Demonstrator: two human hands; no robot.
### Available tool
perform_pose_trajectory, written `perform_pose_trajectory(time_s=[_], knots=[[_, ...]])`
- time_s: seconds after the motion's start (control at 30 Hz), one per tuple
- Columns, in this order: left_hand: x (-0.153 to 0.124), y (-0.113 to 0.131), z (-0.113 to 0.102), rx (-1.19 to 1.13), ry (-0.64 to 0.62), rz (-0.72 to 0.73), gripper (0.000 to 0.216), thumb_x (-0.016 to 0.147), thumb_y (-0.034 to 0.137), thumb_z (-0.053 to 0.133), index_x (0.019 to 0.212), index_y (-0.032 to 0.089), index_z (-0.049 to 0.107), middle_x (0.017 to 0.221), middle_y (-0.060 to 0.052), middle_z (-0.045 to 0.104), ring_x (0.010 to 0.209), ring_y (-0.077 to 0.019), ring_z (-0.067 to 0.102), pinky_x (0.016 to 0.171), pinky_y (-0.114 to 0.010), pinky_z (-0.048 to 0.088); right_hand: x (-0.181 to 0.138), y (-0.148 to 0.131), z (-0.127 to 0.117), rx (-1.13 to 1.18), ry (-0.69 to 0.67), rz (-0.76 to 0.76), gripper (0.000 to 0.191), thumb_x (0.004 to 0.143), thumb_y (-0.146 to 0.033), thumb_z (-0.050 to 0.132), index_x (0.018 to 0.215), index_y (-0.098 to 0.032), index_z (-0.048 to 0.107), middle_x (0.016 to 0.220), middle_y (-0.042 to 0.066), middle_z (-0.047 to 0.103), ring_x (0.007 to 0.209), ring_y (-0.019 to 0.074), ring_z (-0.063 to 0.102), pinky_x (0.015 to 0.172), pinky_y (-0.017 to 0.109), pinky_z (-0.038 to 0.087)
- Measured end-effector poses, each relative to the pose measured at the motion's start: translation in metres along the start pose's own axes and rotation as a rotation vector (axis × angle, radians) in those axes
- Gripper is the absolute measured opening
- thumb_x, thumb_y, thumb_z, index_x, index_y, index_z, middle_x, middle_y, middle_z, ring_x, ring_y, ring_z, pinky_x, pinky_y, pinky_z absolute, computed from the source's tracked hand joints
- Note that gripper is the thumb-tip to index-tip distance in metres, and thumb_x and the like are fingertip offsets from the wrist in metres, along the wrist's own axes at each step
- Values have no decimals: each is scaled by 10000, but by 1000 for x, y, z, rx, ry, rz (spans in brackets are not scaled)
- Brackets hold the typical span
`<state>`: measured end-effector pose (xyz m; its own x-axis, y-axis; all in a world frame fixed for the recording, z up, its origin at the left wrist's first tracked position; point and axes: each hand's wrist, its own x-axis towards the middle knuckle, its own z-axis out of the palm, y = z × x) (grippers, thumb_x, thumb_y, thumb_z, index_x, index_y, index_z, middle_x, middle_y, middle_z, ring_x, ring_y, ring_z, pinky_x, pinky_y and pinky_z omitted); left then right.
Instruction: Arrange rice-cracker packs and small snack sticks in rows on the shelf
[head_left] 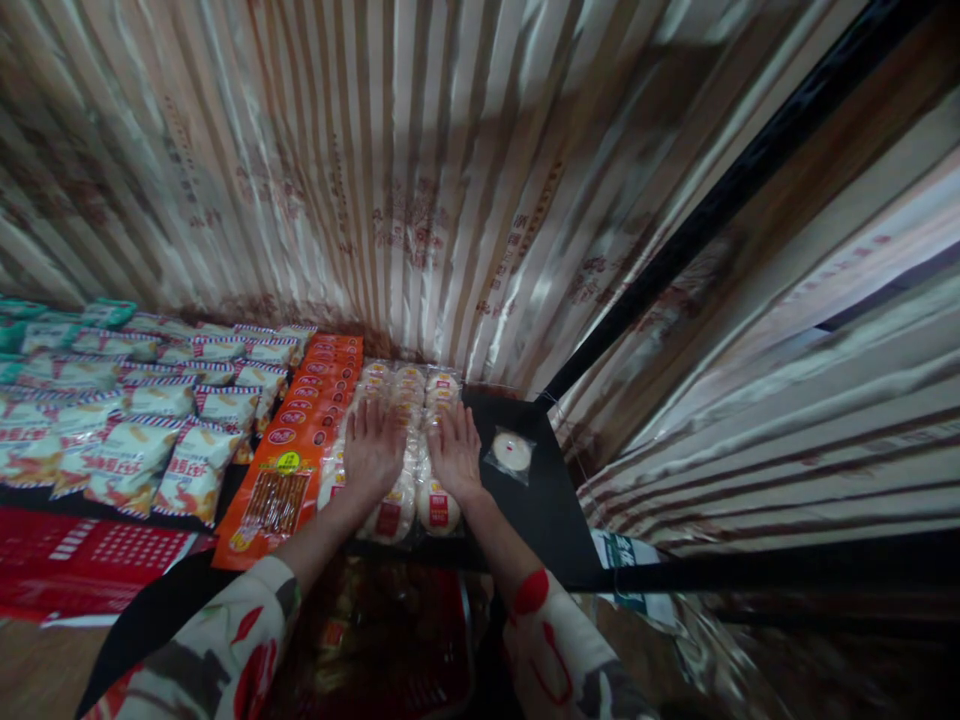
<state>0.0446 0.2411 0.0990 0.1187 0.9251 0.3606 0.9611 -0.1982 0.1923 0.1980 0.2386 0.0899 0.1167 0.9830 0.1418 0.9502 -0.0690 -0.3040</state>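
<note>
— Black shelf [551, 505] close to us, its front edge crowded. Left hand [373, 447] and right hand [454, 450] lie flat on the wrapped round cakes [390, 515], fingers spread, gripping nothing.
— Lean too hard and they'd squash, I'd guess, or the front row slides off.
— They're pale, clear-wrapped and red-labelled, in tight rows. One stray cake [511, 452] lies apart to the right, with the striped curtain [412, 200] behind.

I see a black shelf [547, 500] carrying wrapped round cakes [409, 385], a lone cake packet [511, 452] at their 3 o'clock, orange snack packs [300, 430] and crisp bags [150, 420] at 9.
</note>
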Motion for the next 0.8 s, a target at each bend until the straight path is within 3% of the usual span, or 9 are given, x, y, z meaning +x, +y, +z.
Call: perform_pose_trajectory(time_s=[0.3,0.57,0.8], knots=[[47,-17,14,59,-174,-102,579,900,465,350,1411,195,372,1465,-174,350,1368,-335,292,1079,-513,267,37,-6,-1,-47,-113,-18,558,930,-543,249,1447,-337,268,1556,5,176,1434,288,43,1106,481,189],[53,-20,28,34,-224,-57,589,901,493,324,1406,196,381,1463,-153,361,1372,-321,291,1094,-522,233,46,-3,12,-56,-137,-21,563,928,-556,237,1437,-325,305,1555,19,181,1429,287,92,1087,484,229],[51,-24,34,25,-177,-17,587,900,473,334,1405,177,383,1460,-148,370,1365,-329,301,1095,-511,237,45,-4,14,-45,-120,-18,551,930,-537,252,1428,-315,334,1551,23,199,1421,303,120,1084,482,243]])
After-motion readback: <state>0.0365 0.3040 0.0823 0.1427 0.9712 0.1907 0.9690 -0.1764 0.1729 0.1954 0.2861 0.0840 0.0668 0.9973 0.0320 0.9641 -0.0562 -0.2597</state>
